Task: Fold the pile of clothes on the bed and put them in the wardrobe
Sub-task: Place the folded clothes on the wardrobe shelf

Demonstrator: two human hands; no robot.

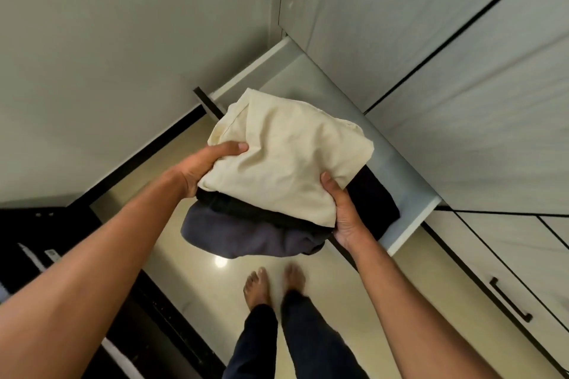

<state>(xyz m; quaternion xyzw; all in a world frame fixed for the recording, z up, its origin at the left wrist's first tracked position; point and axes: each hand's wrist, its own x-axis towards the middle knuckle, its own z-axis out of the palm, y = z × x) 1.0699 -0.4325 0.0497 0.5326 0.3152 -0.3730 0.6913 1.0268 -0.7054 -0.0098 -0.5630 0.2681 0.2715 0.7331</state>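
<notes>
Cream cloth tops the stack of folded clothes (277, 181). A black layer lies under it, and a grey-blue garment (246, 237) is at the bottom.

Head view: the stack is held in the air over the front edge of the open wardrobe drawer (412, 203). Part of it is above the drawer's pale bottom and part is above the glossy floor (172, 157). The left hand (203, 169) grips the stack's 9 o'clock edge, thumb pressed on the cream cloth and fingers hidden beneath. The right hand (341, 212) clamps the 4 o'clock corner the same way.

The likeliest trouble is the grey-blue garment. It bulges out at 7 o'clock beyond both grips and sags, so it could slide free and unfold onto the floor. It could also snag on the drawer front as the stack goes down. The layers are already skewed, and a one-sided squeeze might fan them further. Whether the dark cloth at 3 o'clock belongs to the stack or lies in the drawer, I cannot tell.

The stack lies flat, its long axis running roughly from 10 to 4 o'clock. That is close to the drawer's own length, and one cream corner points toward 11 o'clock.
</notes>
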